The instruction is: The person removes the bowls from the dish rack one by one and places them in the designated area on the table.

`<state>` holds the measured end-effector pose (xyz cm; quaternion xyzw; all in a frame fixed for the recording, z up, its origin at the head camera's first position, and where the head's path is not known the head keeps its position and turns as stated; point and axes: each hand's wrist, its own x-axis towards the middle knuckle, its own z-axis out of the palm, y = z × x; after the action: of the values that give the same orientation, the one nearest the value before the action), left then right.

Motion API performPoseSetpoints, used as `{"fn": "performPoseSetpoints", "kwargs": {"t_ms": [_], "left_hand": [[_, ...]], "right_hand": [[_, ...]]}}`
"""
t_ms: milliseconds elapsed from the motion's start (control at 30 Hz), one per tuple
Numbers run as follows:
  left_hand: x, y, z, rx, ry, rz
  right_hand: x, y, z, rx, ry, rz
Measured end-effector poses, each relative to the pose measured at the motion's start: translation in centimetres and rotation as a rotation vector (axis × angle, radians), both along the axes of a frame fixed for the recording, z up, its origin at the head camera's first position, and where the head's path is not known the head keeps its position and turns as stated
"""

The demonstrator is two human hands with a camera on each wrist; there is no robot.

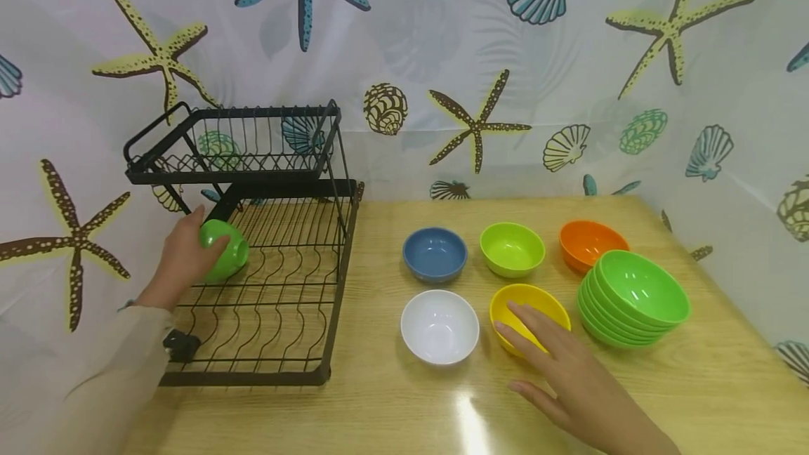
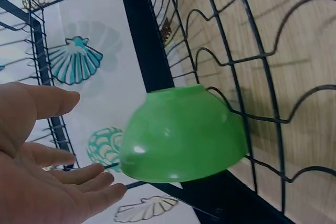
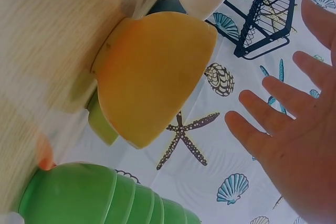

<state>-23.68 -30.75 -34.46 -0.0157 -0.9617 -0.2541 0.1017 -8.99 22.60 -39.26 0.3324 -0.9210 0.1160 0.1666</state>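
On the lower tier of the black dish rack (image 1: pixel 336 300), a green bowl (image 1: pixel 229 251) stands tipped on its side against the wires. My left hand (image 1: pixel 188 248) is right beside it; in the left wrist view the fingers (image 2: pixel 86 174) are spread, with a gap between them and the green bowl (image 2: pixel 184 135). My right hand (image 1: pixel 569 378) hovers at the near side of a yellow bowl (image 1: pixel 515 298), overlapping it in the head view. From the right wrist, its fingers (image 3: pixel 281 95) appear stretched out and apart from the yellow bowl (image 3: pixel 157 72).
Right of the rack are a white bowl (image 1: pixel 439 328), a blue bowl (image 1: pixel 435 254), a lime bowl (image 1: pixel 512 250) and an orange bowl (image 1: pixel 593 244). A stack of several green bowls (image 1: pixel 632 300) leans at the right. The rack's upper tier (image 1: pixel 227 177) overhangs the back left.
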Motion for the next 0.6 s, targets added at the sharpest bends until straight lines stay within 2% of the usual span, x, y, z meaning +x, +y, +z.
{"fn": "performPoseSetpoints", "kwargs": {"t_ms": [200,300,600], "left_hand": [[0.0,-0.9,-0.5,-0.001,-0.115,0.050],[0.3,-1.3,-0.8,0.012,-0.142,0.079],[0.4,-3.1,-2.4,0.170,-0.223,0.151]], "right_hand": [[0.1,-0.2,-0.1,0.015,-0.014,-0.010],[0.0,-0.2,-0.2,-0.003,-0.017,0.006],[0.3,-0.4,-0.6,-0.031,-0.037,-0.003]]}}
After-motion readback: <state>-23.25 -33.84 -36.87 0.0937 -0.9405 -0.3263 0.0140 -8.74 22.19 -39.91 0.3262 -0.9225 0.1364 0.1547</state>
